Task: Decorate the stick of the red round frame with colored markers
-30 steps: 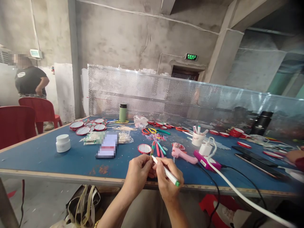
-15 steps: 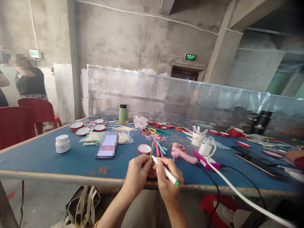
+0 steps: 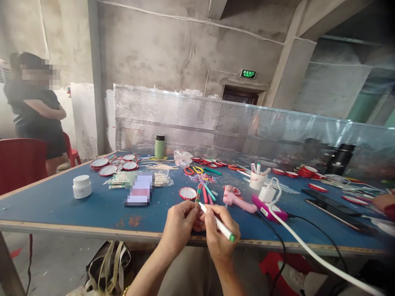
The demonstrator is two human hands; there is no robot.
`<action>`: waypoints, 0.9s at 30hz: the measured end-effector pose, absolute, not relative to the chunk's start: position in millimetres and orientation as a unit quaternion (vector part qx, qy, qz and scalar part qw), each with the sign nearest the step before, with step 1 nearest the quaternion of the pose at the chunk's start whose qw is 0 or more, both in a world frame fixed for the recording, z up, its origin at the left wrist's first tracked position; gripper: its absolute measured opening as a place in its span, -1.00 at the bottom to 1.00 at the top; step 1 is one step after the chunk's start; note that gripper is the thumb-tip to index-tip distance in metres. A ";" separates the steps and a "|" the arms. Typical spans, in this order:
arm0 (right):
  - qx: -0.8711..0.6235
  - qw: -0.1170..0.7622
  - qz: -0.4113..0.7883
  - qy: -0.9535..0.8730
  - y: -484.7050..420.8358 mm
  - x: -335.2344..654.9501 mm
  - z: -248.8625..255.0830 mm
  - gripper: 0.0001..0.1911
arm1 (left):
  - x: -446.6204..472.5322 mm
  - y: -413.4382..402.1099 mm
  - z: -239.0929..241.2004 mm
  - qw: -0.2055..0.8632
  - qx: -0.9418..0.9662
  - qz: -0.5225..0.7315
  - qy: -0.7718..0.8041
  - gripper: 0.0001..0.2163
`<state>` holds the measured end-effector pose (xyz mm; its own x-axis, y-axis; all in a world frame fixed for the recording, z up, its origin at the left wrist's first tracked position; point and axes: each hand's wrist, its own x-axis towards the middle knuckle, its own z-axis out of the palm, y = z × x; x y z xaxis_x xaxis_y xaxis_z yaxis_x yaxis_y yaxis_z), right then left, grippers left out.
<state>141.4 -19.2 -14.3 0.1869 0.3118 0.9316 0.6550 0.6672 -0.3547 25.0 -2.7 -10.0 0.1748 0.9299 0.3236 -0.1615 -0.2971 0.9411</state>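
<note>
Pinched in my left hand (image 3: 179, 224) is a narrow wooden stick (image 3: 198, 196), held upright, with red and green coloring on its face. My right hand (image 3: 221, 230) grips a white marker (image 3: 219, 222) with a green end, pen-fashion, its tip at or very near the stick. Beyond my hands lie a round red-rimmed disc (image 3: 187, 193), a red marker (image 3: 205, 192) and a teal marker (image 3: 210, 192). A pink glue gun (image 3: 237, 200) rests to the right of my right hand. The lower end of the stick is hidden by my fingers.
A white jar (image 3: 82, 186), a phone (image 3: 139, 189) and bagged sticks (image 3: 163, 178) lie left. A cup of markers (image 3: 257, 179), a purple power strip (image 3: 269, 207) with cables and dark phones (image 3: 338, 216) are right. A perforated metal screen (image 3: 185, 119) backs the table. A person (image 3: 37, 107) stands far left.
The marker in my right hand has shifted slightly right, while my left hand and the stick stay nearly still. The person at far left has moved into fuller view, in front of a red chair.
</note>
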 end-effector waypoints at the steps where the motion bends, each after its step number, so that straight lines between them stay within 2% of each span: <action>1: -0.388 0.668 -0.124 -0.623 -18.9 141.7 -15.2 -0.83 | 24.8 -2.9 -9.9 0.495 0.586 0.552 0.327 -0.76; 27: -0.372 0.657 -0.143 -0.640 -17.9 141.3 -17.2 -0.86 | 24.6 -3.3 -9.2 0.478 0.591 0.557 0.335 -0.71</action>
<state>141.3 -17.9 -17.2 0.1396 0.2886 0.9472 0.6644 0.6820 -0.3057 24.6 -3.3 -9.2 0.1553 0.9280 0.3387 -0.1361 -0.3195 0.9378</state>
